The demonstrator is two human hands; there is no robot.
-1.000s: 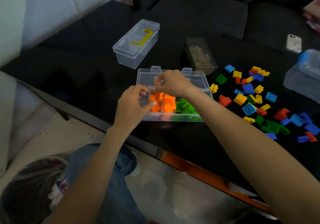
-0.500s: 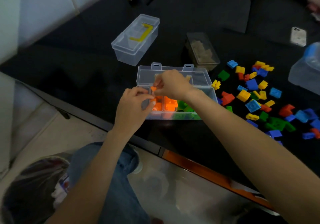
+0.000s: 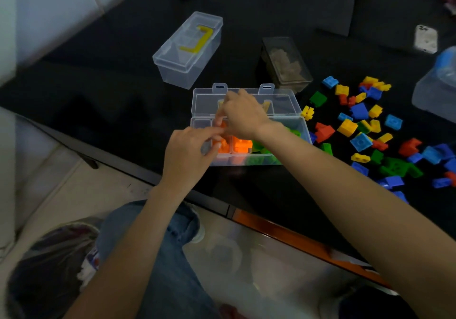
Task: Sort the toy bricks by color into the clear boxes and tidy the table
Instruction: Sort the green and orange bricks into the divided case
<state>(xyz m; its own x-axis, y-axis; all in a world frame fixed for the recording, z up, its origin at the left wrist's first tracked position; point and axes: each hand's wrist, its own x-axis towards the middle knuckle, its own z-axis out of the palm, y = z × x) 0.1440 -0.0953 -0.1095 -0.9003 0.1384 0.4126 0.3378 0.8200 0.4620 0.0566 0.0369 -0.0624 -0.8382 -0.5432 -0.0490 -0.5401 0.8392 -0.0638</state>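
An open clear box [image 3: 294, 98] with compartments stands at the near middle of the black table [image 3: 103, 91]. It holds orange bricks [image 3: 240, 146] in its middle cells and green bricks [image 3: 264, 159] at its right end. My left hand [image 3: 190, 151] and my right hand [image 3: 243, 116] meet over the box's left end. Their fingertips pinch a small orange brick [image 3: 223, 125] between them, mostly hidden by the fingers. Several loose blue, yellow, red and green bricks [image 3: 360, 141] lie scattered to the right.
A closed clear box with a yellow handle [image 3: 187, 50] sits at the back left. A dark see-through box [image 3: 286, 62] stands behind the open one. A phone [image 3: 426, 38] and a blue-topped container [image 3: 436, 89] are at the far right. My knee is below the table edge.
My left hand has left the box's left wall and reached right to meet my right hand. An orange brick now shows between the fingertips. The view has shifted slightly.
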